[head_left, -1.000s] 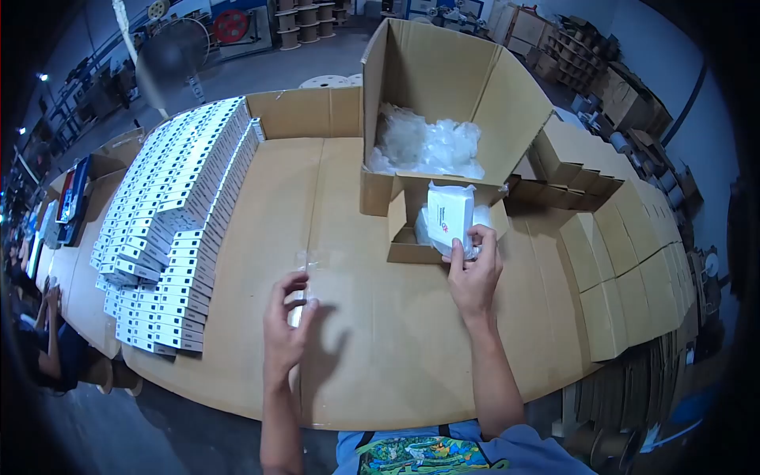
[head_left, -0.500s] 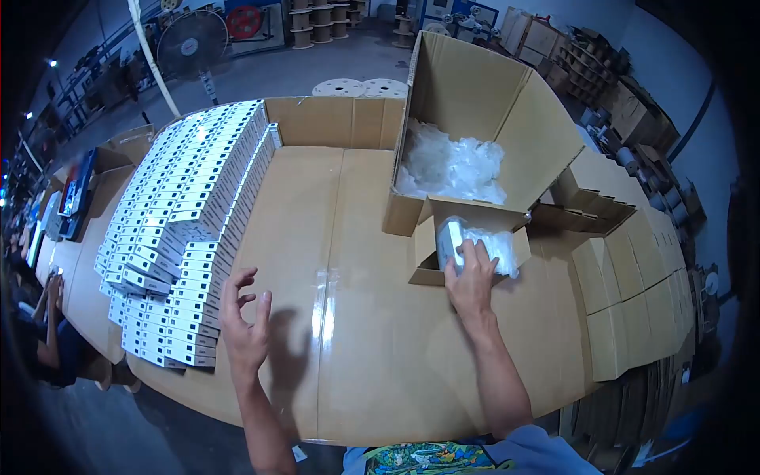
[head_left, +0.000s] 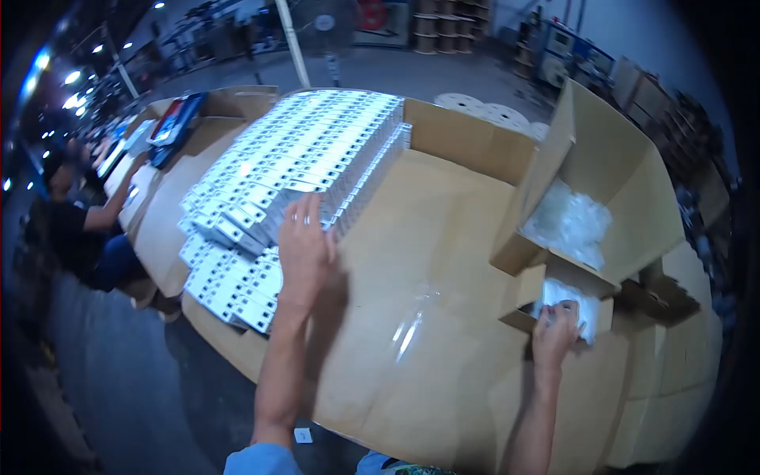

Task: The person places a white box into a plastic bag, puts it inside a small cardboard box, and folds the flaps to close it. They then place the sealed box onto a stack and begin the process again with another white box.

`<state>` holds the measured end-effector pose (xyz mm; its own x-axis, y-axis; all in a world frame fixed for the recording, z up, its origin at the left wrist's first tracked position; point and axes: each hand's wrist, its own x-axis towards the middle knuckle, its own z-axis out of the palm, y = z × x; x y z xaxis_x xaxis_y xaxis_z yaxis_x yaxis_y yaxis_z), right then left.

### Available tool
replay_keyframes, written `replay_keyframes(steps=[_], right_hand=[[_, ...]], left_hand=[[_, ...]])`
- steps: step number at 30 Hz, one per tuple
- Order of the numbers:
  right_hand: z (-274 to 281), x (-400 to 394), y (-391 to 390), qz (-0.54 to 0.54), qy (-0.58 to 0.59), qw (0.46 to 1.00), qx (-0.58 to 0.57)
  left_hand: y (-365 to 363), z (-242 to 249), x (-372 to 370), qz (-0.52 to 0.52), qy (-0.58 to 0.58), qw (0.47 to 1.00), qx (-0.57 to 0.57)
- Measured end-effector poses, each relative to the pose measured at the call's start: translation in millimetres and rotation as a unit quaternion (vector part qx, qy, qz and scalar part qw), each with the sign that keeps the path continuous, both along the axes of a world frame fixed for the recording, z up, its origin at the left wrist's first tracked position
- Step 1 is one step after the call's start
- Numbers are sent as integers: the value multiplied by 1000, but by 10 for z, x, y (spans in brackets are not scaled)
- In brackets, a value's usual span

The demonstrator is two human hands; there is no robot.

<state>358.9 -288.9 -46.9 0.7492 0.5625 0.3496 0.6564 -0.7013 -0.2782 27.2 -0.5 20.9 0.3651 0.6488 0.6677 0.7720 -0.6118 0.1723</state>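
My left hand (head_left: 305, 257) reaches over the edge of a large stack of small white boxes (head_left: 317, 127). Its fingers are stretched out at the boxes and the thumb is apart; a firm hold on one does not show. On the right, my right hand (head_left: 556, 336) is in a small open brown carton (head_left: 518, 305). Its bent fingers are on a white box (head_left: 560, 293) inside, beside clear plastic padding (head_left: 587, 317). The fingertips are partly hidden.
Behind the small carton stands a tall open carton (head_left: 625, 162) holding clear plastic padding (head_left: 568, 224). More brown cartons (head_left: 673, 356) stand at right. A cardboard sheet covers the table (head_left: 396, 317). Another person (head_left: 79, 214) sits at a table on the left.
The view has turned left. My left hand has moved forward from beside the stack to its boxes. My right hand stays at the small carton, its fingers more bent.
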Motion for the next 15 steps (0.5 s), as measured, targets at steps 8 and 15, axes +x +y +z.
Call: replay_keyframes(steps=[8,15], right_hand=[[142,-266,-204,-24,36,998,-53],[1,-394,-211,-20,34,999,-27]], left_hand=[[387,-198,-27,1,-55,998,-6],[383,-268,-95,22,-36,999,16]])
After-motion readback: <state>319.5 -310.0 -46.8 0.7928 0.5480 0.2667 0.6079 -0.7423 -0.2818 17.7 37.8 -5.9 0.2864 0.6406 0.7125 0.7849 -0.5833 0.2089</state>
